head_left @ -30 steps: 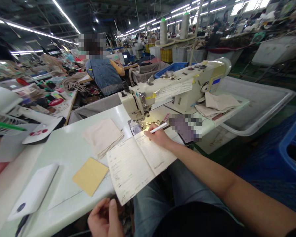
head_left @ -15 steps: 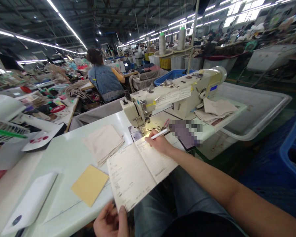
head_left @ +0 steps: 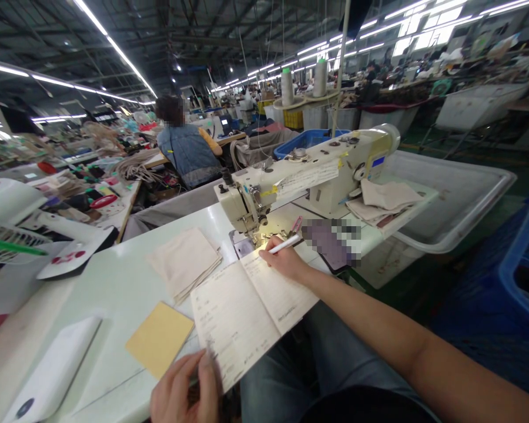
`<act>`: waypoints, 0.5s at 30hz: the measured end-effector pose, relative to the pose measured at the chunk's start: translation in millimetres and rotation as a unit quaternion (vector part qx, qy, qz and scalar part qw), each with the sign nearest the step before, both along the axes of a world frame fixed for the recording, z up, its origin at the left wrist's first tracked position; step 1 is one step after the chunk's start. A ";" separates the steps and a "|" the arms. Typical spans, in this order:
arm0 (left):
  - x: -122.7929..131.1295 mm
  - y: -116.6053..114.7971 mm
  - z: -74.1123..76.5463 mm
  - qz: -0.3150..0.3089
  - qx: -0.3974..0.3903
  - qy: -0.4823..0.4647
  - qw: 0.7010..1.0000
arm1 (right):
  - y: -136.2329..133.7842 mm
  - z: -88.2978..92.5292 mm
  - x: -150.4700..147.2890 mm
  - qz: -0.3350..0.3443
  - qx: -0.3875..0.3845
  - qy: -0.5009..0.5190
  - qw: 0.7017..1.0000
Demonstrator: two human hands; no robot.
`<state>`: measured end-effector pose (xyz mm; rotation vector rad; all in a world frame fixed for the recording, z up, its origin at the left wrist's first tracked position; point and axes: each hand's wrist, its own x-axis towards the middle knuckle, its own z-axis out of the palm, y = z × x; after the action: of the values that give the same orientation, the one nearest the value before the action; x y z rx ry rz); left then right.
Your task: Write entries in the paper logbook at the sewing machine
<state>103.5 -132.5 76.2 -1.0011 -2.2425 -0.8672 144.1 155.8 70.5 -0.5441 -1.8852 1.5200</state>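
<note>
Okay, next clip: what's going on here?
The person's right-hand grip holds a white pen at the right page of an open notebook. The left-hand grip is at the notebook's near-left edge; whether it presses there is hard to tell. The notebook lies in front of an industrial sewing machine, beside a stack of beige cloth and a yellow square sheet.

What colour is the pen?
The pen is white; it shows best in the head view.
</note>
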 end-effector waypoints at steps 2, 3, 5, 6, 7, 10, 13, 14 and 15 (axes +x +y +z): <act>-9.7 2.5 -0.3 -0.019 -0.008 0.045 0.999 | 0.0 -0.1 -0.3 0.000 -0.002 0.002 1.000; -13.8 3.7 -1.0 -0.026 -0.012 0.061 0.998 | 0.0 -0.1 -0.4 0.000 -0.002 0.003 1.000; -20.3 5.3 -2.6 -0.047 -0.029 0.081 0.995 | 0.2 -0.3 -0.6 0.001 -0.001 0.006 1.000; -22.7 5.8 -3.5 -0.064 -0.045 0.090 0.993 | 0.3 -0.5 -0.7 0.002 0.000 0.007 1.000; -24.6 6.0 -4.4 -0.084 -0.061 0.102 0.989 | 0.5 -0.8 -0.8 0.003 0.002 0.007 1.000; -27.9 5.7 -7.2 -0.128 -0.089 0.151 0.976 | 1.1 -2.2 -1.4 0.004 0.004 0.006 1.000; -27.4 6.3 -8.4 -0.120 -0.086 0.172 0.974 | 1.7 -3.6 -2.1 0.004 0.005 0.003 1.000; -26.5 6.9 -8.0 -0.112 -0.084 0.168 0.976 | 1.8 -4.0 -2.2 0.004 0.005 0.002 1.000; -25.4 7.6 -7.2 -0.105 -0.082 0.161 0.978 | 1.8 -4.2 -2.3 0.004 0.005 0.002 1.000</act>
<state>78.0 -124.9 69.0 -1.3690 -1.9797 -0.5599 141.9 157.6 66.3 -0.5284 -1.8931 1.5161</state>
